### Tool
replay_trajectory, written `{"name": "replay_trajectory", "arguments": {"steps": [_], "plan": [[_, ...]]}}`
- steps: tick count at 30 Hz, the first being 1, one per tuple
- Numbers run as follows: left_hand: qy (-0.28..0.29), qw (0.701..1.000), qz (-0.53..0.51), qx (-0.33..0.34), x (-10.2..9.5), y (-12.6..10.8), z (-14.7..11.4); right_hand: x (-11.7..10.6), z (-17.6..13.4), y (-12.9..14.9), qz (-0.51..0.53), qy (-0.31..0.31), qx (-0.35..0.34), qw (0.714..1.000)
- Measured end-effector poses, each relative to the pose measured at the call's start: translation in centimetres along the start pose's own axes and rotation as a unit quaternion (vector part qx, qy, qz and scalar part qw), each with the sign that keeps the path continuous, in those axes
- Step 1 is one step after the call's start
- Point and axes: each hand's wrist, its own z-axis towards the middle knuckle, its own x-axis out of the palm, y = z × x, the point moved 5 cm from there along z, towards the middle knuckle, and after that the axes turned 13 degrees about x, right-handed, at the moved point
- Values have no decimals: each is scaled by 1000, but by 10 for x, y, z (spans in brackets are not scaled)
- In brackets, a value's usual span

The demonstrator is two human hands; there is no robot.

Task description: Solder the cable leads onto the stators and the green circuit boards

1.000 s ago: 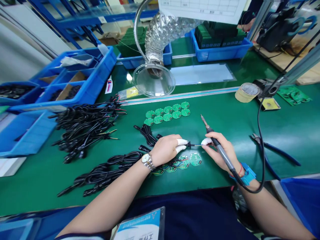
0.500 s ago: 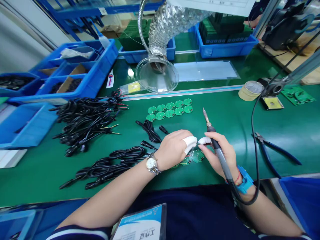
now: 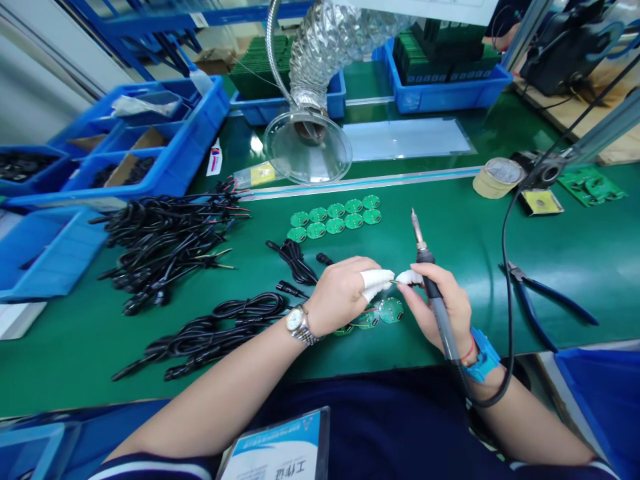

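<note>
My left hand is closed, its white-covered fingertips pinching a thin wire. In my right hand a soldering iron rests with its tip pointing up and away, while the thumb and a white-covered finger meet at the same wire. Just below the hands lie round green circuit boards, some with red and yellow wires on them; my left hand partly hides them. Beyond, two rows of round boards lie on the green mat. A coiled black cable sits beside my left hand.
Bundles of black cables cover the left side, near blue bins. A fume extraction hood hangs over the back. Cutting pliers lie at right, with a round tin behind. The iron's cord loops along the right.
My fingertips have shifted slightly, and more of the wire and the boards beneath shows. The soldering iron stands a little more upright. The whole view has moved slightly.
</note>
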Motion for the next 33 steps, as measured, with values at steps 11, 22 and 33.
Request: {"name": "replay_trajectory", "arguments": {"steps": [11,22,33], "plan": [[177,973,15,-146,39,0,-22,-19,-19,-30,-44,46,81,995],[193,965,39,-171,55,-4,-33,-58,-42,4,-125,64,-36,989],[177,969,25,-171,54,-4,-33,-33,-53,4,-71,126,-33,989]]}}
